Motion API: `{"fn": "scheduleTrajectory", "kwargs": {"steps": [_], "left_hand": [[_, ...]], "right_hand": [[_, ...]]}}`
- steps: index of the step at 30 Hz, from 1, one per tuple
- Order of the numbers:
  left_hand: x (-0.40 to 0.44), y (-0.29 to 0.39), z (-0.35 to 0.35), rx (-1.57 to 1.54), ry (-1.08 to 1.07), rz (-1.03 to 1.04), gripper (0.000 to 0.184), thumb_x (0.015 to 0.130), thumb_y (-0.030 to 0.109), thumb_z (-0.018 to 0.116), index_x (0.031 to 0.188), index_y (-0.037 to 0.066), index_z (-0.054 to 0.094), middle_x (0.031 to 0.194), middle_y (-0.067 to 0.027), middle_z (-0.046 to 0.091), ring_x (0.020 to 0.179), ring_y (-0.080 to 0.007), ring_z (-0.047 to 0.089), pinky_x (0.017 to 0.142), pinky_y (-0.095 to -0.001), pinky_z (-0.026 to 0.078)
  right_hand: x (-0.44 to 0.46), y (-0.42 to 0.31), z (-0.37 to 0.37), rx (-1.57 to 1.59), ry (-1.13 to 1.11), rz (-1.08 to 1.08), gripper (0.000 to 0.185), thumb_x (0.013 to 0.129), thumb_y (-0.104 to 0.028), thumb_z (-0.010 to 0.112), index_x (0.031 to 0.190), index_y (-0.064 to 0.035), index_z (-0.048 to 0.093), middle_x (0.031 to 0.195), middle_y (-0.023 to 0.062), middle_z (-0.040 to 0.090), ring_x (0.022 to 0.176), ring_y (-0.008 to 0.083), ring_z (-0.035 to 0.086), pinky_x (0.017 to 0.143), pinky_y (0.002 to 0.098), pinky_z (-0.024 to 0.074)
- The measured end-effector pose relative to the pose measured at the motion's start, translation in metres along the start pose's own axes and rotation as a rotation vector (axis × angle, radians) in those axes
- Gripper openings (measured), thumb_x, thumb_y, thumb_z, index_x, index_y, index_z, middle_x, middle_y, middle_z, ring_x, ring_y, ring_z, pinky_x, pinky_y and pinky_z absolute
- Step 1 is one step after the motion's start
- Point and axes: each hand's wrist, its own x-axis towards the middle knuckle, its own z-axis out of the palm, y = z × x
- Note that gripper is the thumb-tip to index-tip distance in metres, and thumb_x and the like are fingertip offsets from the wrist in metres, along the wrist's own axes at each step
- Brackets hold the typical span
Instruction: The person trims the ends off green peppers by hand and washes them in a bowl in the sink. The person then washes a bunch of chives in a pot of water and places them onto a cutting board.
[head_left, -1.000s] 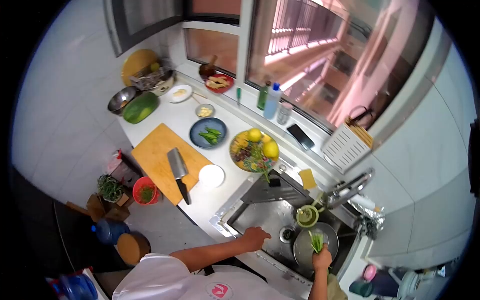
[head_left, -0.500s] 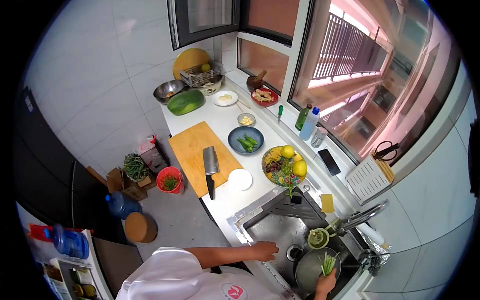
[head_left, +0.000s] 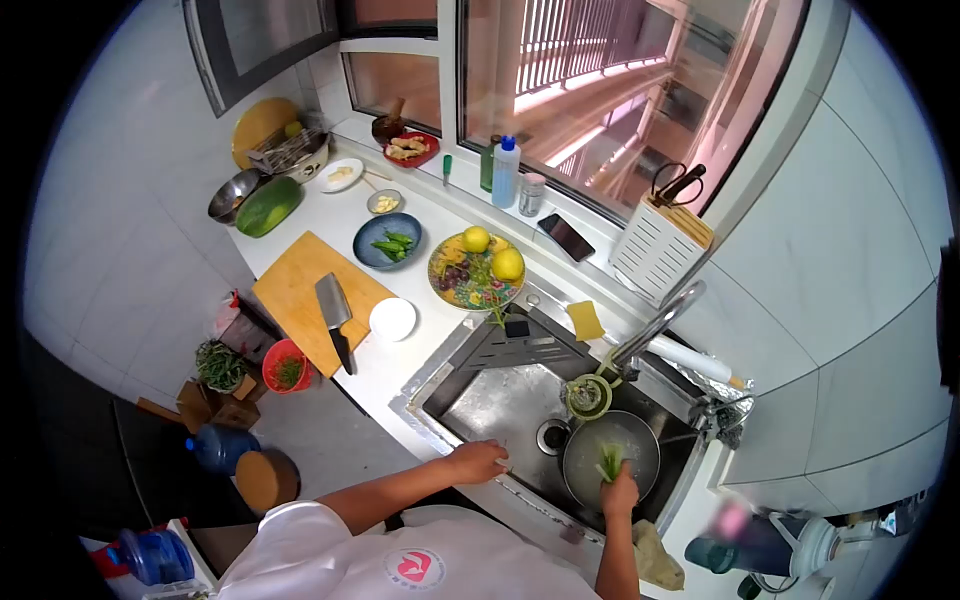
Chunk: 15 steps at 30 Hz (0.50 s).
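My right hand [head_left: 620, 491] is closed around a small bunch of scallions [head_left: 611, 463], its green stalks dipping into a round metal basin [head_left: 573, 482]. Cloudy water fills the basin, which sits in the right part of the steel sink [head_left: 500, 395]. Over the front left edge of the sink is my left hand [head_left: 478, 462], its fingers curled in; whether anything is between them is hidden. A green-rimmed cup-like strainer [head_left: 588, 397] sits behind the basin, below the faucet [head_left: 655, 325]. The drain [head_left: 552, 436] shows just left of the basin.
On the counter are a cutting board [head_left: 305, 290] with a cleaver [head_left: 333, 305], a white plate [head_left: 393, 319], a blue plate of green peppers [head_left: 388, 242] and a fruit plate [head_left: 450, 295]. A knife block [head_left: 660, 250] stands behind the faucet. A brown cloth [head_left: 655, 560] lies right of my arm.
The view has swung to the right. My right hand has lowered the scallions from above the basin into its water. My left hand stays near the sink's front edge, fingers curled.
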Motion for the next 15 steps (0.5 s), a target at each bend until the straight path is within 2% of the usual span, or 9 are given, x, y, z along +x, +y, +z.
{"fn": "scheduleTrajectory", "kwargs": {"steps": [1, 3, 4, 6, 7, 9, 11, 13, 15], "left_hand": [[-0.001, 0.002, -0.003, 0.01, -0.013, -0.035, 0.037, 0.087, 0.029, 0.054, 0.114, 0.005, 0.056, 0.118, -0.0166, 0.052, 0.108, -0.0346, 0.051, 0.089, -0.0406, 0.042], [-0.003, 0.004, -0.006, -0.006, -0.031, -0.046, 0.036, 0.087, 0.03, 0.054, 0.113, 0.005, 0.056, 0.115, -0.0168, 0.053, 0.105, -0.0347, 0.053, 0.088, -0.0405, 0.044], [-0.002, 0.0, -0.006, -0.011, 0.012, -0.014, 0.036, 0.088, 0.029, 0.054, 0.112, 0.004, 0.057, 0.113, -0.0172, 0.054, 0.103, -0.035, 0.053, 0.087, -0.0406, 0.044], [-0.009, -0.001, -0.001, -0.032, 0.042, 0.0, 0.035, 0.088, 0.029, 0.053, 0.111, 0.004, 0.057, 0.111, -0.0175, 0.055, 0.101, -0.0353, 0.054, 0.087, -0.0407, 0.044], [-0.012, 0.0, -0.005, -0.018, 0.041, -0.012, 0.033, 0.087, 0.028, 0.053, 0.11, 0.005, 0.058, 0.11, -0.0159, 0.055, 0.102, -0.0337, 0.054, 0.086, -0.0404, 0.045], [-0.013, 0.001, -0.015, 0.003, 0.049, -0.022, 0.031, 0.087, 0.027, 0.053, 0.109, 0.006, 0.058, 0.109, -0.0142, 0.055, 0.102, -0.0321, 0.054, 0.085, -0.0402, 0.045], [-0.019, 0.001, -0.021, -0.006, 0.051, -0.029, 0.032, 0.088, 0.028, 0.052, 0.11, 0.005, 0.057, 0.111, -0.0183, 0.055, 0.101, -0.0363, 0.054, 0.086, -0.0414, 0.044], [-0.028, -0.005, -0.027, -0.018, 0.136, 0.022, 0.032, 0.088, 0.029, 0.052, 0.109, 0.005, 0.058, 0.111, -0.0183, 0.056, 0.1, -0.0355, 0.055, 0.085, -0.0403, 0.045], [-0.041, -0.016, -0.05, -0.015, 0.237, 0.074, 0.032, 0.088, 0.029, 0.052, 0.109, 0.006, 0.059, 0.111, -0.0183, 0.056, 0.099, -0.0346, 0.056, 0.084, -0.0392, 0.046]], "right_hand": [[0.003, 0.01, 0.009, -0.002, -0.003, 0.005, 0.033, 0.072, -0.015, 0.064, 0.103, -0.0098, 0.052, 0.082, 0.0209, 0.063, 0.076, 0.041, 0.061, 0.065, 0.05, 0.0472], [0.009, 0.028, 0.023, -0.235, -0.305, -0.161, 0.035, 0.071, -0.013, 0.066, 0.102, -0.0089, 0.051, 0.081, 0.0205, 0.063, 0.077, 0.0412, 0.06, 0.064, 0.0486, 0.0474], [0.009, 0.011, 0.005, -0.232, -0.302, -0.164, 0.035, 0.071, -0.013, 0.066, 0.102, -0.0089, 0.051, 0.081, 0.0205, 0.063, 0.077, 0.0412, 0.06, 0.064, 0.0486, 0.0474], [-0.003, -0.017, -0.032, 0.005, -0.006, -0.099, 0.038, 0.068, -0.013, 0.068, 0.101, -0.006, 0.051, 0.084, 0.0195, 0.063, 0.078, 0.0402, 0.061, 0.066, 0.0468, 0.0481], [-0.003, -0.024, -0.039, 0.004, -0.015, -0.098, 0.038, 0.068, -0.013, 0.068, 0.101, -0.006, 0.051, 0.084, 0.0195, 0.063, 0.078, 0.0402, 0.061, 0.066, 0.0468, 0.0481], [0.002, -0.035, -0.046, 0.411, 0.243, -0.16, 0.042, 0.066, -0.014, 0.071, 0.102, -0.0028, 0.051, 0.085, 0.0195, 0.063, 0.079, 0.0392, 0.061, 0.067, 0.0454, 0.0486], [0.009, -0.013, -0.015, 0.417, 0.271, -0.162, 0.04, 0.068, -0.012, 0.069, 0.103, -0.0026, 0.053, 0.087, 0.0206, 0.063, 0.08, 0.0398, 0.061, 0.067, 0.0441, 0.0482], [0.022, 0.02, 0.026, -0.273, -0.328, -0.199, 0.039, 0.07, -0.013, 0.068, 0.105, -0.0034, 0.053, 0.087, 0.0223, 0.063, 0.081, 0.0411, 0.06, 0.068, 0.0441, 0.0477], [0.005, -0.007, 0.001, -0.113, -0.207, -0.146, 0.039, 0.071, -0.015, 0.068, 0.105, -0.0041, 0.054, 0.087, 0.0225, 0.063, 0.082, 0.0409, 0.06, 0.069, 0.0445, 0.0478]]}}
